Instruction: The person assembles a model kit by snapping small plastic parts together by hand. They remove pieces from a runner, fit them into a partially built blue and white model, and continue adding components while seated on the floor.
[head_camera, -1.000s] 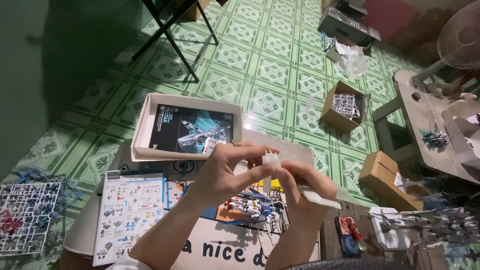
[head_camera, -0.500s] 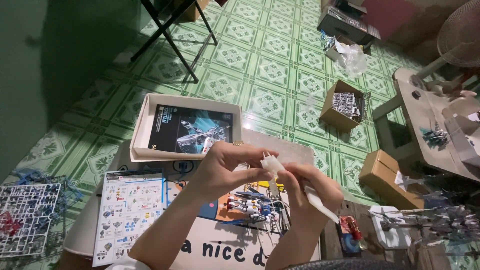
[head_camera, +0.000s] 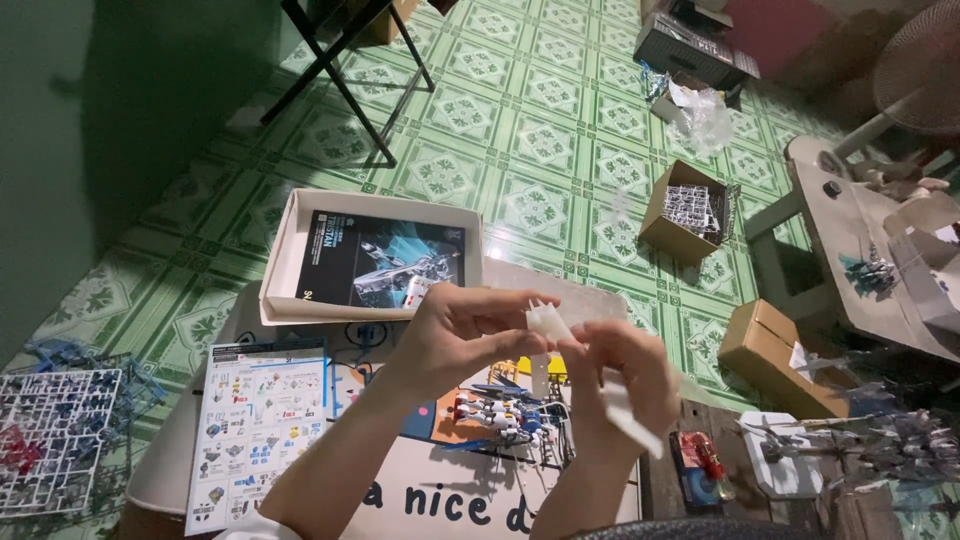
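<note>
White model part (head_camera: 547, 322) sits pinched between your left hand (head_camera: 455, 330) and right hand (head_camera: 625, 372), above the half-built figure (head_camera: 500, 412); both grips closed on it. Squeeze unevenly and its thin prongs may snap.

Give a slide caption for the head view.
Both hands, left hand and right hand, pinch a white model part above the table.

Two bare forearms and hands, lower centre of the frame.

The left hand (head_camera: 455, 330) and right hand (head_camera: 625, 375) show no gloves, rings or watch; a white sleeve edge sits at the left elbow, bottom edge of frame.
</note>
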